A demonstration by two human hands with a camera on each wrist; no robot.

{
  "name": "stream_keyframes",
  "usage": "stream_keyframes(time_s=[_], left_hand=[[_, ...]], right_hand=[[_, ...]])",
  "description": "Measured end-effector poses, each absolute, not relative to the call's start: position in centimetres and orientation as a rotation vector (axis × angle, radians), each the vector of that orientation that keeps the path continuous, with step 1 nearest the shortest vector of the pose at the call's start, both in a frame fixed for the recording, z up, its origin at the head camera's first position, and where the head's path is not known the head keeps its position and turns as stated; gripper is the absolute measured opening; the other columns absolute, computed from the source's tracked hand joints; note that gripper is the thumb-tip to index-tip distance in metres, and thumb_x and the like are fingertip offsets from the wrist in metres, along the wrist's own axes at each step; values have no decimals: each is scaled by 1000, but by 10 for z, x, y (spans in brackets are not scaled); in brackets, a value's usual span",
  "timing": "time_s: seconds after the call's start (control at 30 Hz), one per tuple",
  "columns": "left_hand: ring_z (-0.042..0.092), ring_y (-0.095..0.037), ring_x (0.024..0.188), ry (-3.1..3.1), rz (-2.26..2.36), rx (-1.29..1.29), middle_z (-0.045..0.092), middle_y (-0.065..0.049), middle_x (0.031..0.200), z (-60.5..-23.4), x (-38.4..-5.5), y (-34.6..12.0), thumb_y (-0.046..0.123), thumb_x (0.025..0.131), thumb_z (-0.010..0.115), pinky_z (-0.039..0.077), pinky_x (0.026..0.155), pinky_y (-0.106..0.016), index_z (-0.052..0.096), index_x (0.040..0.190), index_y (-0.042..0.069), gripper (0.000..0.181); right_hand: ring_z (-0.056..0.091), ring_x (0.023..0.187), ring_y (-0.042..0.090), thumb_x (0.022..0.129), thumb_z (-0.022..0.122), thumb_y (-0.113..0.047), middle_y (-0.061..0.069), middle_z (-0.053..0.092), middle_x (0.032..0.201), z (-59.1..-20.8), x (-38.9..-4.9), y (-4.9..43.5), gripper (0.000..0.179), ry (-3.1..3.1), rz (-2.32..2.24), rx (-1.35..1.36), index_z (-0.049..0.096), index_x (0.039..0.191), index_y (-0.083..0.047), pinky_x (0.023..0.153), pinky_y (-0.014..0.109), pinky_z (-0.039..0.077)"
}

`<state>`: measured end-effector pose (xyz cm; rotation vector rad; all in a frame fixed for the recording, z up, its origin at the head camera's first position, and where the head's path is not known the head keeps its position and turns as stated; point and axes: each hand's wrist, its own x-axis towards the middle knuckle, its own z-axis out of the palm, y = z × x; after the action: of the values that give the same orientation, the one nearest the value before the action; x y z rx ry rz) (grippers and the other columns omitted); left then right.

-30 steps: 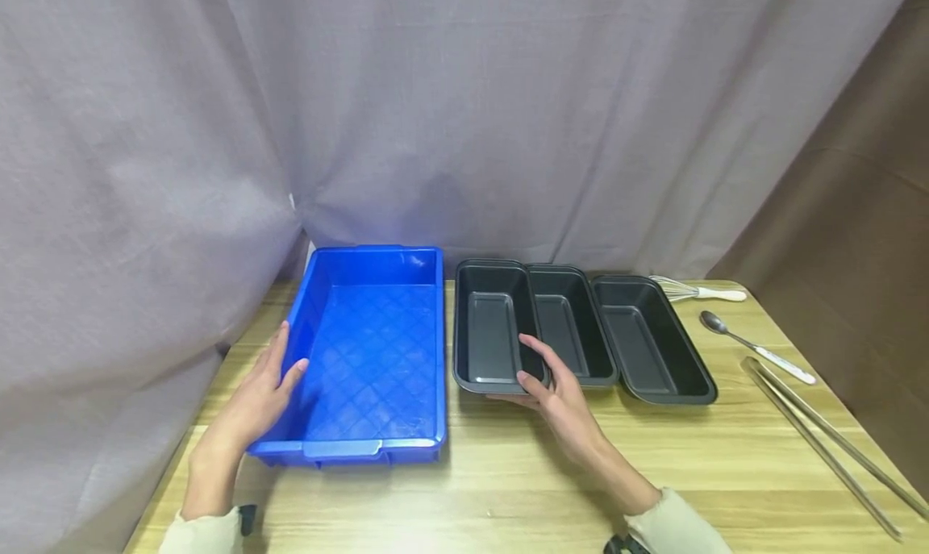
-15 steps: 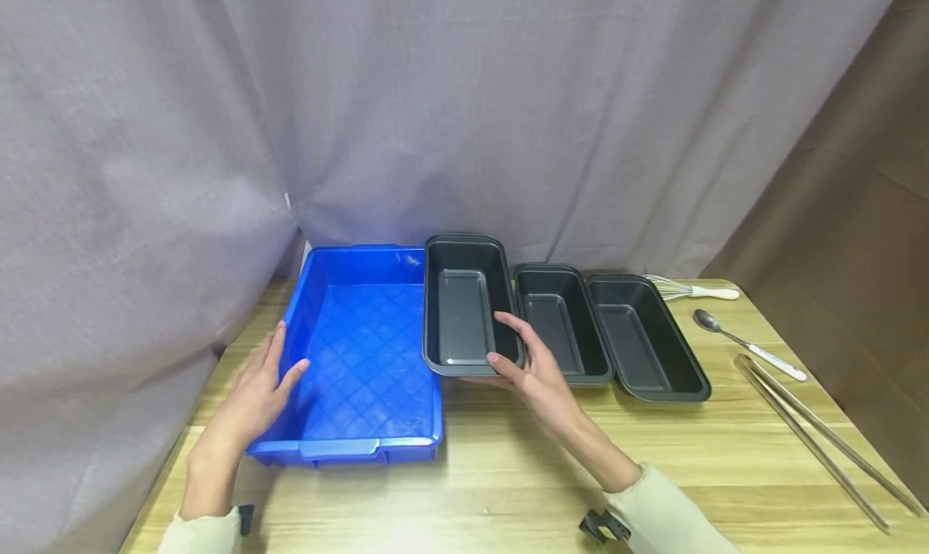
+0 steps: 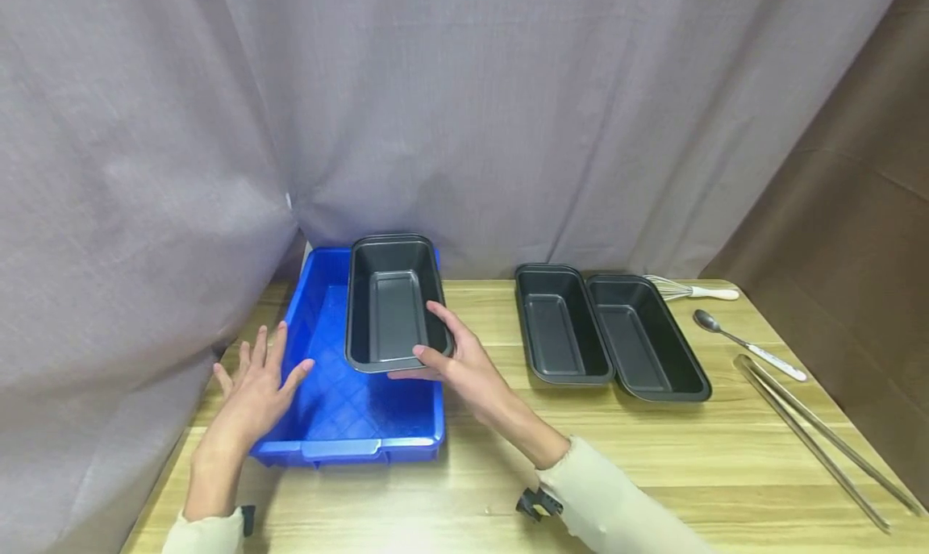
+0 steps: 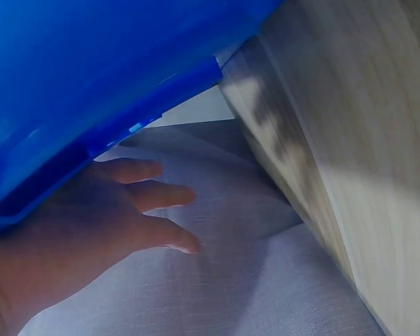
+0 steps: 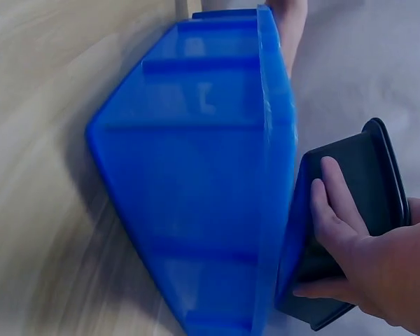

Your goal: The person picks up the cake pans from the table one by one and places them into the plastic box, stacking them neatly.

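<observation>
With our right hand we grip a pan by its near right corner, holding it above the bin. Our left hand spreads its fingers wide at the bin's left side.

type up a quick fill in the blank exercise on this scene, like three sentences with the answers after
1. The right hand holds a dark pan over a bin whose colour is ____.
2. On the table, the other dark pans number exactly ____.
3. Between the whisk and the metal tongs lies a ____ with a white handle.

Missing words: blue; two; spoon.
</observation>
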<state>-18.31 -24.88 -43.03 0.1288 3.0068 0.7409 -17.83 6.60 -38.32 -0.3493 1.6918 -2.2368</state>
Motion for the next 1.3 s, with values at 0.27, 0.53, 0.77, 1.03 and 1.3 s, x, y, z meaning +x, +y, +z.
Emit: stream_keyframes(time_s=[0.27, 0.53, 0.77, 1.03, 1.3], left_hand=[[3, -75, 155, 3019, 736, 130, 2, -44, 174, -429, -184, -248, 54, 118, 37, -12, 113, -94, 10, 174, -1, 83], [1, -76, 155, 2988, 779, 143, -1, -45, 174, -427, -184, -249, 54, 119, 33, -14, 112, -94, 8, 174, -2, 83], [2, -77, 154, 2989, 790, 152, 0, -46, 173, -428, -184, -249, 53, 119, 34, -13, 112, -94, 8, 174, -3, 82], [1, -78, 154, 2978, 822, 171, -1, -47, 173, -428, -184, -248, 53, 119, 35, -13, 111, -95, 7, 174, -3, 84], [1, -77, 154, 2973, 817, 161, 0, -47, 172, -428, -184, -251, 53, 119, 35, -14, 111, -94, 6, 174, -3, 84]], right_hand=[[71, 116, 59, 109, 52, 6, 45, 57, 146, -396, -186, 32, 82, 1721, -2148, -283, 8, 176, -6, 128, 54, 40], [77, 108, 52, 107, 57, 4, 43, 59, 146, -410, -192, 4, 86, 1863, -2042, -202, 8, 177, -5, 127, 52, 41], [79, 105, 50, 107, 59, 4, 43, 37, 165, -418, -198, -10, 87, 1952, -1984, -134, 8, 177, -6, 124, 50, 44], [59, 147, 39, 108, 67, -12, 32, 40, 169, -420, -201, -14, 88, 2454, -1462, -228, 11, 175, 2, 136, 51, 25], [28, 166, 42, 110, 65, -21, 31, 31, 175, -419, -201, -16, 88, 2588, -1095, -275, 9, 173, 6, 135, 51, 27]])
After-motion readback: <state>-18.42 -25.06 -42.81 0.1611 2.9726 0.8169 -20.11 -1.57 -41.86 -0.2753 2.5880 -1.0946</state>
